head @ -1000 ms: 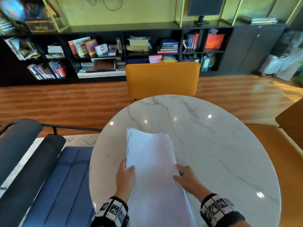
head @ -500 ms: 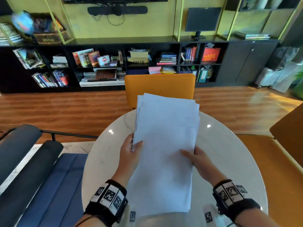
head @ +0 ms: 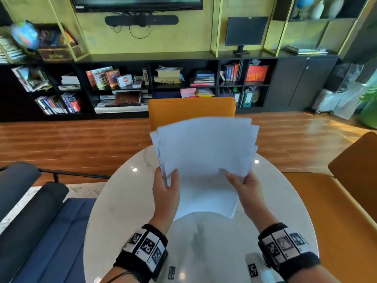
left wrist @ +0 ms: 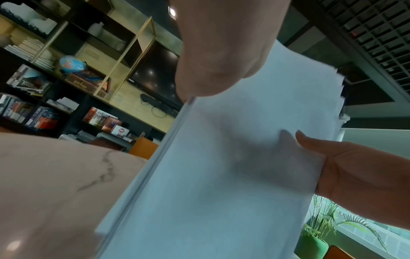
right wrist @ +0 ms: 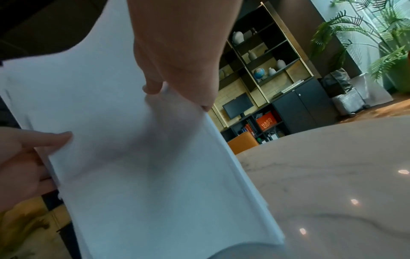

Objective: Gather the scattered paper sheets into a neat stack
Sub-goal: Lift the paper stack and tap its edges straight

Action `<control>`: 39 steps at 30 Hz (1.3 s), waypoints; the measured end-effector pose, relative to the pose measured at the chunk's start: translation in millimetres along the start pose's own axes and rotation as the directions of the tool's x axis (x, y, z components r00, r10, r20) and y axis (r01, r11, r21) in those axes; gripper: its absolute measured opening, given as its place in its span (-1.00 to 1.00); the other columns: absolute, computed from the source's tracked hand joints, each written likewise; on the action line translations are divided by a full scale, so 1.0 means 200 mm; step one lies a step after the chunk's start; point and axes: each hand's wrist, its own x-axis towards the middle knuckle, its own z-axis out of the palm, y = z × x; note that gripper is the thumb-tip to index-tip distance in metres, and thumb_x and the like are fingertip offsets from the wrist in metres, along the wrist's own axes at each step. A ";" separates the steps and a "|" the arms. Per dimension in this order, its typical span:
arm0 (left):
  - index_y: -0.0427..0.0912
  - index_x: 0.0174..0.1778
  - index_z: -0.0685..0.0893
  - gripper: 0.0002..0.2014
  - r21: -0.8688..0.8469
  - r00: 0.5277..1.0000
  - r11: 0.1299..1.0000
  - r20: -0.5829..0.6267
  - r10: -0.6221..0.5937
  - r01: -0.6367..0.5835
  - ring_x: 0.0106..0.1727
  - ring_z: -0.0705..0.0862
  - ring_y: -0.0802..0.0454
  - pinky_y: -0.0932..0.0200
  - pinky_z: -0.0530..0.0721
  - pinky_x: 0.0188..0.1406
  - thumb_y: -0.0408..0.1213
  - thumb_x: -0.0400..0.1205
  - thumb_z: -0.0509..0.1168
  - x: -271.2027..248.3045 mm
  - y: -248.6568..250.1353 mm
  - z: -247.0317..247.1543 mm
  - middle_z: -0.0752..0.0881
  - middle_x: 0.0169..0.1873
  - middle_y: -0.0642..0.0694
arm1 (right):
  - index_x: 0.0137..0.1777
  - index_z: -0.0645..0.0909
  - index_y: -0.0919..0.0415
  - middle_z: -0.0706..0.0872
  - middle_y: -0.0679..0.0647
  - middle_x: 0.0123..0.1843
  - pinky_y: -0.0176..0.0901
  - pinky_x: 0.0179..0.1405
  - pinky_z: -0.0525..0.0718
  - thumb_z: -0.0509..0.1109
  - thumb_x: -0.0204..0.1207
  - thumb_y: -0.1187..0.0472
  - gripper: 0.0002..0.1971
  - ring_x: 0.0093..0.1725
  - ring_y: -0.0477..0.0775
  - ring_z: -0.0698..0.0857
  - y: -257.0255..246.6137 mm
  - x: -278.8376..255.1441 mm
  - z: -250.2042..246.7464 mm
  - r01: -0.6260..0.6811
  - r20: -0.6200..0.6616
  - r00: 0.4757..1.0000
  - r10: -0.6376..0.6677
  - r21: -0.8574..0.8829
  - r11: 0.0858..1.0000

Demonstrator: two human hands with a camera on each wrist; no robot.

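Between my two hands the paper sheets (head: 204, 152) stand nearly upright, lifted clear of the marble table (head: 126, 201) below my wrists, with their lower edge hanging just above it. My left hand (head: 166, 188) grips the left edge, thumb on the near face and the other fingers hidden behind; my right hand (head: 245, 185) pinches the right edge the same way, thumb in front, and what the fingers behind are doing I cannot tell. I judge the gathering itself done: I see no loose sheet on the table around my hands. What is left is the neatening. Above my fingertips the top corners fan out, several edges stepped on the right and one sheet sticking out on the left, so the bundle is not yet square. I would expect to tap the lower edge on the table and then lay the stack flat. Beyond my fingers stand an orange chair (head: 191, 111) and dark bookshelves (head: 122, 82).
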 end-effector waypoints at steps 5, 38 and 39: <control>-0.03 0.21 0.51 -0.81 0.016 0.987 0.990 0.074 -0.144 0.144 0.13 0.65 0.01 0.17 0.52 0.10 -0.29 0.69 0.19 -0.04 -0.06 0.06 0.68 0.06 0.00 | -0.05 0.68 0.07 0.83 0.10 -0.07 -0.04 -0.10 0.76 0.42 0.51 0.19 -0.94 -0.05 0.10 0.80 0.11 -0.01 0.00 -0.079 -0.038 0.996 0.076 -0.057 0.995; -0.19 0.45 0.47 -0.61 0.033 0.993 0.995 0.066 -0.095 0.093 0.40 0.60 -0.07 -0.18 0.51 0.46 -0.24 0.69 0.22 0.04 0.07 0.01 0.64 0.34 -0.13 | -0.08 0.70 -0.03 0.83 0.05 -0.07 0.16 0.04 0.76 0.50 0.43 0.18 -0.89 0.02 0.15 0.80 -0.08 -0.02 0.00 0.001 -0.025 1.000 -0.002 -0.028 1.000; -0.15 0.40 0.49 -0.64 0.013 0.994 0.996 0.070 -0.089 0.089 0.37 0.61 -0.05 -0.18 0.53 0.44 -0.23 0.67 0.24 0.05 0.07 0.00 0.66 0.31 -0.10 | 0.00 0.69 -0.05 0.83 0.03 -0.03 0.10 0.03 0.76 0.52 0.41 0.17 -0.82 0.03 0.10 0.80 -0.10 -0.01 -0.01 0.025 -0.004 1.000 -0.025 -0.006 1.000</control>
